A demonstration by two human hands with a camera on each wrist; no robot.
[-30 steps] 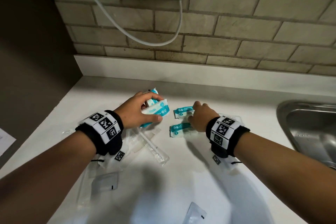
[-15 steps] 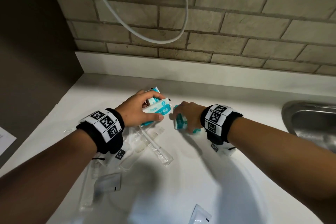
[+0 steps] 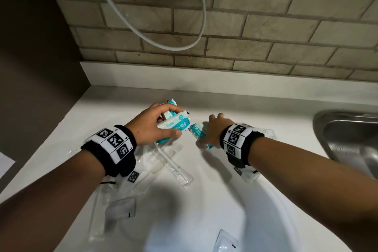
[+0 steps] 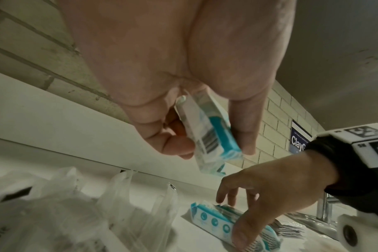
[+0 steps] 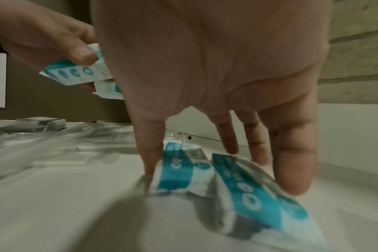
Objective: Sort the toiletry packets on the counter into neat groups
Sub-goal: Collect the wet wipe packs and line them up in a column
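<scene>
Left hand (image 3: 151, 127) grip around teal packets (image 3: 176, 124); right hand (image 3: 212, 131) spread over counter packets (image 5: 216, 179), long axes front-to-back.

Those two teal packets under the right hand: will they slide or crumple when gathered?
The teal packets look soft: one end is already creased, so they probably buckle rather than stay flat. The counter looks smooth, so they likely slide easily. The right hand spans both, suggesting little weight.

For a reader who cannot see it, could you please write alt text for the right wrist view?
The right hand reaches down with spread fingers over two teal-and-white packets lying on the white counter. At upper left, the left hand grips more teal packets above clear-wrapped items.
</scene>
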